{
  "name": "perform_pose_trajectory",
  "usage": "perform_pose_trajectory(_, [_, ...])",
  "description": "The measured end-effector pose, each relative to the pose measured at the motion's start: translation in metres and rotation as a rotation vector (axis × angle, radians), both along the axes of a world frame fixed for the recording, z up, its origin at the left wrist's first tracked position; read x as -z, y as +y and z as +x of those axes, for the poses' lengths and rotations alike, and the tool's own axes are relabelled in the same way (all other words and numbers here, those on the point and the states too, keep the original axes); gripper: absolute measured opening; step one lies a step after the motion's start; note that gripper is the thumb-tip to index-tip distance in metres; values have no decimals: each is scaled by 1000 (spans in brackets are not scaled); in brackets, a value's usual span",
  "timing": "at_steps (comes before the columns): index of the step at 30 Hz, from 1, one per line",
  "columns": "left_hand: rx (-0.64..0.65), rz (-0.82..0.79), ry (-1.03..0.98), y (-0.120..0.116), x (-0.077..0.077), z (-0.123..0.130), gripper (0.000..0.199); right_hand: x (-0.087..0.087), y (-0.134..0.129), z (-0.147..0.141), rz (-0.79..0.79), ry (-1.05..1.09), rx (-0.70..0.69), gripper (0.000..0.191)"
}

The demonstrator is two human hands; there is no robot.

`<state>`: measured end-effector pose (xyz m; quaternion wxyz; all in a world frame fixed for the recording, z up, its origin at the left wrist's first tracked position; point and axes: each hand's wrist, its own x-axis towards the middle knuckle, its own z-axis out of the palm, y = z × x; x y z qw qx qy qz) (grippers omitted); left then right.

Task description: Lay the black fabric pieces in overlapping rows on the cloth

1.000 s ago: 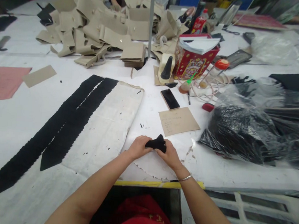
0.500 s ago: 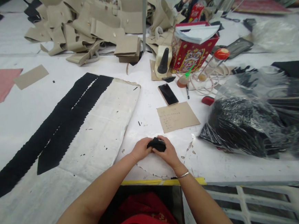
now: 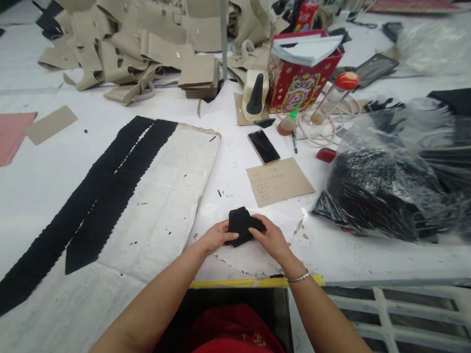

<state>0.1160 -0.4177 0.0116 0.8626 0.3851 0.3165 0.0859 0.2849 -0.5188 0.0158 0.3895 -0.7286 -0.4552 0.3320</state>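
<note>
Between my hands, over the near part of the table, is a small bundle of black pieces [image 3: 240, 224]; they look like flat fabric or leather cut-outs, too dark to tell exactly. My left hand [image 3: 218, 236] grips the bundle's left side, thumb on top. From the right, my right hand [image 3: 272, 236] holds a part that sticks out, its thumb and fingers closed on it. To the left, two long rows of overlapping black pieces [image 3: 108, 188] lie slantwise on a whitish cloth [image 3: 164, 192].
Beyond my hands lie a cardboard sheet [image 3: 279, 181] with writing and a phone [image 3: 264, 146]. A red box [image 3: 295, 83], a glue bottle [image 3: 287, 125] and a beige leather pile [image 3: 128, 32] stand farther back. A plastic bag of black material [image 3: 381, 188] is at right.
My hands have moved slightly apart. The black bundle, bunched between them before, now shows spread flatter with more of its surface visible. The view has shifted a little.
</note>
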Motion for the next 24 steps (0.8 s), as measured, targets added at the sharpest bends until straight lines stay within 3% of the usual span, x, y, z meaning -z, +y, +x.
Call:
perform_pose_trajectory(3, [-55,-160,-10,-4,-3,1,48,-5,-2,1,3,-99,-52,37])
perform_pose_trajectory(7, [-204,-279,72,-6,-6,4,29,-1,-4,6,1,-25,-82,38])
perform_pose_trajectory(10, [-244,-265,138,-6,-5,6,21,6,-8,7,21,27,-77,39])
perform_pose_trajectory(16, [-190,-155,107,-11,-4,10,40,17,-16,2,38,-97,-32,48])
perform_pose_trajectory(24, [-232,-150,115,-16,3,20,43,4,-19,3,175,-335,-162,56])
